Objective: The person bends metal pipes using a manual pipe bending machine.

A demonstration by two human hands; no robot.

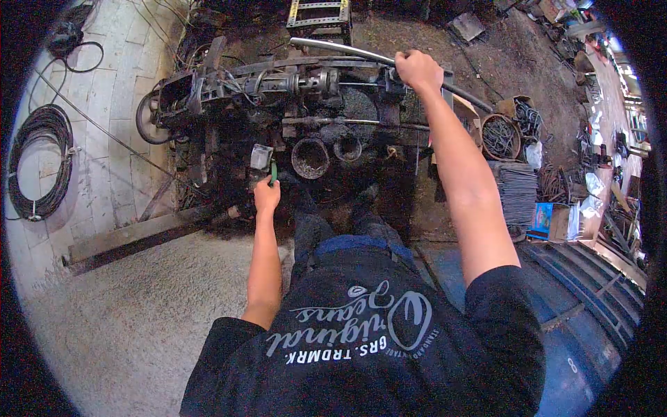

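Observation:
My right hand (419, 69) is wrapped around a long, slightly curved metal bar (340, 48) that spans the far side of a dark machine (274, 83). The bar's left part is shiny; past my fist it runs on darker to the right. My left hand (266, 194) is closed, low in front of the machine's left half, with a green handle (274, 172) rising from it. Just beyond my fingers is a small whitish box-like piece (260, 157), overlapping the handle's top in this view. Two round pots (310, 158) with grimy rims sit below the machine's metal rod.
A coil of black cable (43, 161) lies on the pale floor at left. At right stand a round basket of metal parts (500, 136), a stack of dark rods (514, 191) and a blue box (542, 221). A perforated metal frame (317, 15) is behind the machine.

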